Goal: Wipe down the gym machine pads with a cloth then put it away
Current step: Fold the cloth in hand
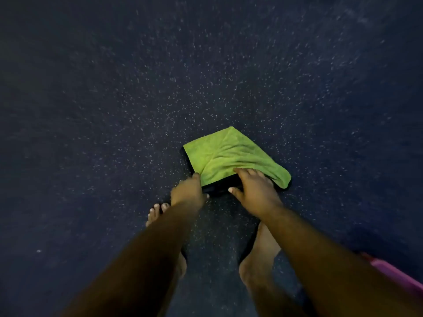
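Observation:
A green cloth [231, 154] lies draped over a flat dark pad [218, 187] low over the speckled floor, its right end hanging off the pad's edge. At the pad's near left corner, beside the cloth's edge, my left hand [187, 191] grips with fingers curled down. My right hand [254, 193] holds the pad's near right side, fingers over the cloth's near edge and thumb pressed on the pad's dark front face. Most of the pad is hidden under the cloth.
Dark blue speckled rubber floor [137, 88] fills the view. My bare left foot [158, 213] and bare right foot [258, 255] stand just below the pad. A pink object [398, 277] shows at the lower right edge.

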`<state>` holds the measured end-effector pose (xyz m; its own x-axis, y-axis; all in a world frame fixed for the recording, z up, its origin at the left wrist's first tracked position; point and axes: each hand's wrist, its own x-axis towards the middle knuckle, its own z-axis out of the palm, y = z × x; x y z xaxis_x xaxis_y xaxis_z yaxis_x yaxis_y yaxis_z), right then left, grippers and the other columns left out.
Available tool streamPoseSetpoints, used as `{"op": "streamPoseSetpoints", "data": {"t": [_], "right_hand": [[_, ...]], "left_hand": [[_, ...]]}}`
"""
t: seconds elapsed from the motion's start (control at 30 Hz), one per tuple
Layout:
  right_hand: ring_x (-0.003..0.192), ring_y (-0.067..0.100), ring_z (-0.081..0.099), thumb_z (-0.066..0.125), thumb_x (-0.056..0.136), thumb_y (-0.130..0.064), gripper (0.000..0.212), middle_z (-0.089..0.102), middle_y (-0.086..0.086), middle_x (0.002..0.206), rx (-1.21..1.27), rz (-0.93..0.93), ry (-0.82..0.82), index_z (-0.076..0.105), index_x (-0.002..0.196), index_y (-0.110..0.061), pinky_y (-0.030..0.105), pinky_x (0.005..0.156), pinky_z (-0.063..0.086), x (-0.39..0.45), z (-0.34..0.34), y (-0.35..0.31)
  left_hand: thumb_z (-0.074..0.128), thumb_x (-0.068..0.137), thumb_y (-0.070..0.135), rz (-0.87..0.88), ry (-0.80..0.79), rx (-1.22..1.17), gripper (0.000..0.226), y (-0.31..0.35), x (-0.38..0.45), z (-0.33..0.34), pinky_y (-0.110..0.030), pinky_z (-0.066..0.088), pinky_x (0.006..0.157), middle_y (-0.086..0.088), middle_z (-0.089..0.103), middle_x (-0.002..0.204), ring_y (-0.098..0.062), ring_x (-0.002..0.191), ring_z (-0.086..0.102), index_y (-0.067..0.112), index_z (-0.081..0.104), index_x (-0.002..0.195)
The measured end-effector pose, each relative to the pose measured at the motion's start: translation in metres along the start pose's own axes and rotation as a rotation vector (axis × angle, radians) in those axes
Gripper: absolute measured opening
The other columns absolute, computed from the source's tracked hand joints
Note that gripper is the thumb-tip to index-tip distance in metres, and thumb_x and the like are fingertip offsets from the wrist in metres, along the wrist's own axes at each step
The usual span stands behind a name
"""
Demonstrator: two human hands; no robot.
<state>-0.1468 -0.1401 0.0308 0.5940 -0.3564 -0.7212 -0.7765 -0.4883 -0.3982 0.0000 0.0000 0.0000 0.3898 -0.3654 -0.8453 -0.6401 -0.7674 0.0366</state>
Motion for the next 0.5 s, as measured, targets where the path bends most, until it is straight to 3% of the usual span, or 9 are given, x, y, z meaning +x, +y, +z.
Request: {"op": "streamPoseSetpoints", "data": {"t": [0.1,0.23,0.33,0.43,0.5], "right_hand": [[0.141,0.023,0.036,0.062,0.097,-0.048,0.066,0.046,0.000,0.151,-0.013,-0.027,-0.019,0.034,0.154,-0.027,0.048,0.113,0.037,0.001,-0.002,-0.007],[0.142,0.021,0.034,0.065,0.096,-0.038,0.066,0.045,-0.004,0.151,-0.020,-0.105,0.033,0.034,0.154,-0.029,0.044,0.110,0.035,-0.039,-0.046,-0.045],[0.132,0.023,0.043,0.064,0.094,-0.029,0.051,0.054,-0.003,0.137,-0.029,-0.145,0.124,0.048,0.142,-0.028,0.044,0.107,0.036,-0.085,-0.105,-0.086],[0.119,0.023,0.050,0.065,0.092,-0.027,0.035,0.060,-0.003,0.120,-0.017,-0.096,0.193,0.057,0.126,-0.025,0.042,0.097,0.042,-0.144,-0.172,-0.126],[0.109,0.026,0.055,0.065,0.091,-0.023,0.025,0.062,0.000,0.111,0.020,-0.041,0.282,0.059,0.115,-0.021,0.039,0.085,0.043,-0.196,-0.223,-0.160]], "left_hand": [[0.056,0.096,0.030,0.028,0.061,0.032,0.022,0.005,-0.001,-0.016,-0.040,0.045,0.079,-0.012,0.068,0.113,-0.035,0.103,0.064,0.017,0.057,0.114],[0.047,0.098,0.037,0.291,0.241,-0.042,0.033,0.015,-0.065,-0.074,-0.042,0.037,0.095,-0.003,0.062,0.116,-0.027,0.114,0.053,0.022,0.063,0.122],[0.042,0.093,0.033,0.527,0.235,-0.430,0.032,0.015,-0.137,-0.138,-0.038,0.042,0.088,0.000,0.059,0.102,-0.023,0.100,0.055,0.016,0.064,0.109],[0.046,0.093,0.028,0.455,0.188,-0.862,0.012,0.007,-0.221,-0.212,-0.035,0.050,0.070,0.006,0.062,0.081,-0.015,0.076,0.061,0.032,0.058,0.091],[0.047,0.094,0.027,0.430,0.227,-0.946,0.013,-0.001,-0.290,-0.274,-0.030,0.046,0.061,0.010,0.060,0.072,-0.007,0.067,0.056,0.032,0.056,0.087]]}}
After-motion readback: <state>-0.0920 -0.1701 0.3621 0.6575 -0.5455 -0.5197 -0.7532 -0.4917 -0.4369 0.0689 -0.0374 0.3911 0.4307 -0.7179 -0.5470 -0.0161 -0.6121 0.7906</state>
